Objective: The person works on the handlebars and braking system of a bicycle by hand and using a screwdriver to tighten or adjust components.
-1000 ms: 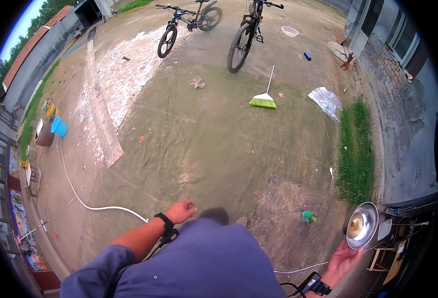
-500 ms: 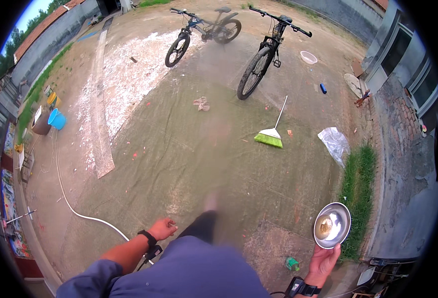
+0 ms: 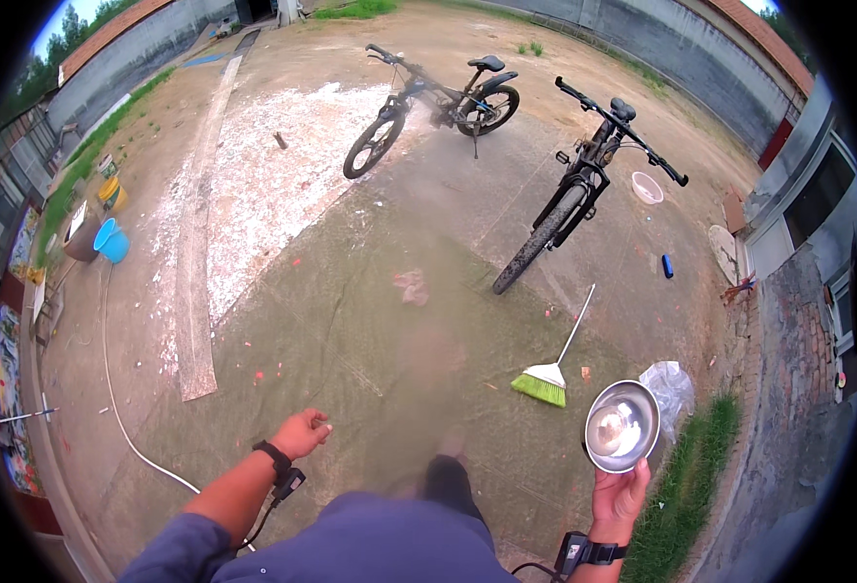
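My right hand (image 3: 622, 496) holds a shiny round metal bowl (image 3: 650, 428) by its near rim, tilted so that its inside shows. A brownish round patch lies in the bowl; I cannot tell contents from reflection. My left hand (image 3: 302, 433) hangs over the ground with nothing in it, its fingers loosely bent and a little apart. Black straps with small boxes circle both wrists. Beyond the bowl, to its left, a broom (image 3: 543, 382) with green bristles and a white handle lies on the ground. Crumpled clear plastic (image 3: 679, 396) is just behind the bowl.
Two bicycles stand ahead, a bluish one (image 3: 438, 102) and a black one (image 3: 584, 185). A pink basin (image 3: 647, 188) is farther right. Grass (image 3: 686, 496) borders the right wall. A hose (image 3: 122, 418) and a blue bucket (image 3: 111, 241) are on the left. A pinkish cloth (image 3: 411, 287) lies ahead.
I have moved forward, so the broom, bicycles and plastic are nearer. The bowl is higher and farther left in view. The green bottle near my right arm has left view.
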The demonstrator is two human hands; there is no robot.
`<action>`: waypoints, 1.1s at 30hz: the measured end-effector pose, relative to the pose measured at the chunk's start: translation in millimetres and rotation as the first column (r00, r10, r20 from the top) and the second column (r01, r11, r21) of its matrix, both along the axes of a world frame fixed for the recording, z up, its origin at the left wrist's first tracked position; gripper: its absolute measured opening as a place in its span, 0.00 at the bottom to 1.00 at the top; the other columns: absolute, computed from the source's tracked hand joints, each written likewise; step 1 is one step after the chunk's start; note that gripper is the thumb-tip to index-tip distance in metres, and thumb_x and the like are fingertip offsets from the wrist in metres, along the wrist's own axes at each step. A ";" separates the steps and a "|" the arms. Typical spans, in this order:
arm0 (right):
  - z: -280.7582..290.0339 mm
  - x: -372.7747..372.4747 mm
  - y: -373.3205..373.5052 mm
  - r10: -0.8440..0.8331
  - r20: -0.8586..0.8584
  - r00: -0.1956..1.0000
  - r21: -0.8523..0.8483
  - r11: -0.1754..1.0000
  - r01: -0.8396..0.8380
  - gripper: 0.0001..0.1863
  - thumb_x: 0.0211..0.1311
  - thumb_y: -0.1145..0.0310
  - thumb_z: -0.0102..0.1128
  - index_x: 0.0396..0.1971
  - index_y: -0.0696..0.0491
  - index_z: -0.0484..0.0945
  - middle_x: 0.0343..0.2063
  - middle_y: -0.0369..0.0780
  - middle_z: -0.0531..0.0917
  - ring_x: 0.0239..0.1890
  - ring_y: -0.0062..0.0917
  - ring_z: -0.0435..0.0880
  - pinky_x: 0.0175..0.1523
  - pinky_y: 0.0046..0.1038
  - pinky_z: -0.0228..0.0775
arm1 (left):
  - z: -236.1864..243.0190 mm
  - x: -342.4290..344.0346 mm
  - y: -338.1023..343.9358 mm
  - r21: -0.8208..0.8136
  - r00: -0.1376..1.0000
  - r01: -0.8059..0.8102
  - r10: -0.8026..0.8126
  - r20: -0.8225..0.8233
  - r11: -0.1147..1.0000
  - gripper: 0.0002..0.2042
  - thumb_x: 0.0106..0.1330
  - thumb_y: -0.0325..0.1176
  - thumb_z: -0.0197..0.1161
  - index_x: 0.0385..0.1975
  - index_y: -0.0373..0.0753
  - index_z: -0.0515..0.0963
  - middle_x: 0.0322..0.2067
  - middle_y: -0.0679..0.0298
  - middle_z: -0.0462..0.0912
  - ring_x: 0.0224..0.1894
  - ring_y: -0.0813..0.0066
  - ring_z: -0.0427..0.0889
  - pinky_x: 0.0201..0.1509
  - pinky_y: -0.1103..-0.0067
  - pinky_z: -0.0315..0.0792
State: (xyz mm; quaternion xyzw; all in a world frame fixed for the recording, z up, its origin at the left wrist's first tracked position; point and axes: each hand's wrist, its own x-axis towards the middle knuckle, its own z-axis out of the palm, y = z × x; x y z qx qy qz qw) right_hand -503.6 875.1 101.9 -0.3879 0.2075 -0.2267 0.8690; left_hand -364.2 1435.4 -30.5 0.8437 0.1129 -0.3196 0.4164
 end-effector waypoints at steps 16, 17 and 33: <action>-16.9 488.2 1.8 0.279 0.020 0.960 -0.002 0.960 -0.279 0.44 0.66 0.54 0.70 0.77 0.55 0.62 0.70 0.44 0.75 0.70 0.35 0.78 0.73 0.41 0.73 | -18.4 256.2 41.1 0.039 0.911 -0.380 0.382 -0.157 0.924 0.25 0.75 0.40 0.68 0.64 0.29 0.75 0.48 0.49 0.88 0.43 0.63 0.92 0.46 0.71 0.84; -23.7 511.5 3.5 0.263 0.016 0.965 -0.005 0.965 -0.263 0.44 0.66 0.54 0.70 0.77 0.55 0.62 0.70 0.44 0.75 0.70 0.35 0.78 0.74 0.41 0.72 | -26.6 289.8 48.6 0.057 0.922 -0.351 0.355 -0.154 0.935 0.25 0.75 0.40 0.68 0.64 0.29 0.75 0.47 0.49 0.88 0.43 0.63 0.92 0.46 0.71 0.84; -64.8 775.4 -3.4 0.038 -0.098 0.994 0.031 0.999 -0.035 0.47 0.63 0.54 0.73 0.78 0.55 0.61 0.73 0.44 0.72 0.75 0.37 0.72 0.79 0.44 0.64 | -1.4 867.7 -110.0 0.340 0.818 0.524 -0.573 0.056 0.781 0.21 0.72 0.46 0.66 0.57 0.39 0.83 0.51 0.55 0.88 0.54 0.54 0.87 0.62 0.63 0.79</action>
